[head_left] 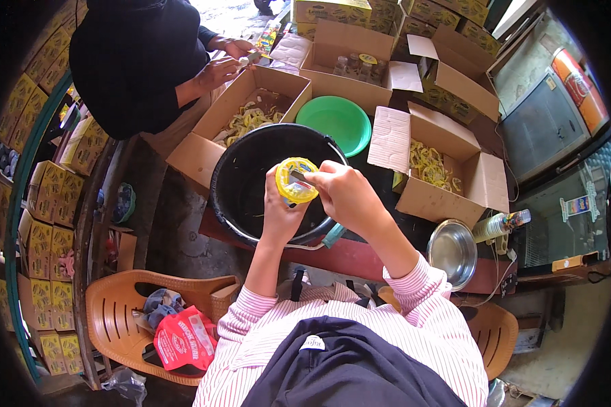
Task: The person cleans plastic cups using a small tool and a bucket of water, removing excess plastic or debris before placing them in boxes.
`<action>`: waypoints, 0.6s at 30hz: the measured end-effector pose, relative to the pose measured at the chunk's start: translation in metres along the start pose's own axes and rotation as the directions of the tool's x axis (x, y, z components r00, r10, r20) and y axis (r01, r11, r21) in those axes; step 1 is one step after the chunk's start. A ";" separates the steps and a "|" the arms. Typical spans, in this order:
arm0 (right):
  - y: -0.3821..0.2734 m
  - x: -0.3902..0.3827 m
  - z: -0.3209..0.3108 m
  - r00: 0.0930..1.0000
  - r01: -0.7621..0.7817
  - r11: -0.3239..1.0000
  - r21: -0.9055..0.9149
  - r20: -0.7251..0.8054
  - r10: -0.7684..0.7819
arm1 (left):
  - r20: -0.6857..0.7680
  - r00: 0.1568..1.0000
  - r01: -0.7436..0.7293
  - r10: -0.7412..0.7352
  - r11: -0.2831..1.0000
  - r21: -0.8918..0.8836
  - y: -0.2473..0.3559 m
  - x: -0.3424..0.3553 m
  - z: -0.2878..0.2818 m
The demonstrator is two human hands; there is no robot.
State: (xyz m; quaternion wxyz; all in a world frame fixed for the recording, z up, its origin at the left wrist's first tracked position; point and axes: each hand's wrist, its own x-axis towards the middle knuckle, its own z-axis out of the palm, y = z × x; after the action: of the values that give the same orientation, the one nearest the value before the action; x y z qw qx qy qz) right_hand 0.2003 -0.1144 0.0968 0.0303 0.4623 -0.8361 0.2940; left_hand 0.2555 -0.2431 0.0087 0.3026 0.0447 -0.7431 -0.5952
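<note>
My left hand is wrapped round a small clear container with a yellow rim, held over a large black bucket. My right hand is closed on a flat grey tool, perhaps a blade, at the container's top; its exact shape is unclear. Behind the bucket sits a green basin. Open cartons of yellow scraps stand left and right of the bucket, and a steel bowl is at my right.
A co-worker in dark clothing works at upper left. Cartons with jars stand at the back. Stacked yellow boxes line the left. A brown plastic chair holds a red bag. Stacked cups and a glass cabinet are at right.
</note>
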 end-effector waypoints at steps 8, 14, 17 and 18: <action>0.014 -0.003 0.007 0.999 0.050 0.999 -0.007 0.020 -0.050 | -0.011 1.000 0.018 -0.017 0.998 0.064 -0.003 -0.001 -0.001; 0.025 -0.017 -0.003 0.998 0.035 0.994 0.103 0.055 -0.041 | -0.094 0.995 0.041 -0.021 0.976 0.215 -0.007 0.000 -0.002; 0.031 -0.030 -0.014 0.997 0.048 0.990 0.130 0.051 -0.055 | -0.119 0.993 0.017 0.023 0.945 0.326 -0.007 0.001 -0.003; 0.033 -0.037 -0.018 0.999 0.043 0.987 0.157 0.022 -0.047 | -0.135 0.991 0.041 0.010 0.930 0.366 -0.008 -0.001 -0.002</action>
State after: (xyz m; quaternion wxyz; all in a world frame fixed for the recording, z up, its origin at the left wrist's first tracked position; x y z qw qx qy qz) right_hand 0.1914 -0.0637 0.0840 -0.0101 0.4855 -0.8002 0.3520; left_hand 0.2552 -0.2469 0.0015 0.3335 0.1464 -0.8189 -0.4434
